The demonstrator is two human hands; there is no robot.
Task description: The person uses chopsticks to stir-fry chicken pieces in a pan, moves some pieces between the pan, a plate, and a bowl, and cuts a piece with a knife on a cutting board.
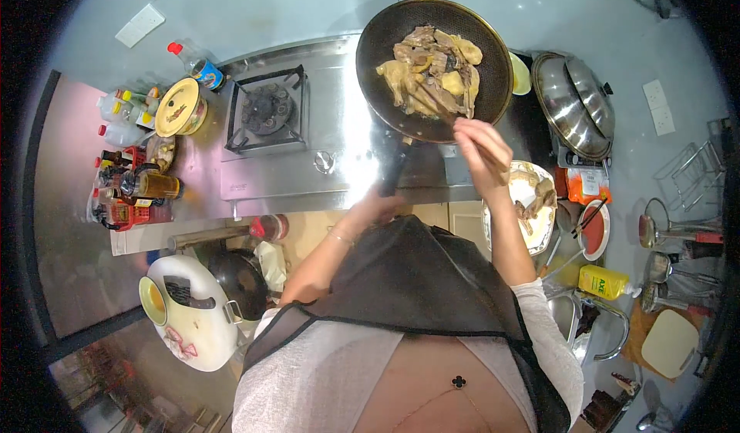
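Note:
A dark wok (376, 80) with a textured inner surface holds pale cooked meat pieces (425, 77), some apparently poultry. My left hand (377, 206), slightly blurred, is closed around its black handle (394, 170) near the counter's front edge. Over the wok's near right rim, my right hand (483, 151) pinches what look like thin wooden chopsticks (502, 167). They reach toward the meat, though their tips are hard to make out. Beside my right forearm, a patterned white plate (529, 242) carries several meat pieces (543, 197).
To the left is a gas burner (266, 108), with a lidded enamel pot (180, 108) and bottles (122, 134) beyond. A steel wok lid (569, 103) leans at right. Nearby are a red-lined bowl (594, 233), yellow detergent (604, 282) and a faucet (621, 323). A cleaver (184, 291) lies on a white board (202, 340).

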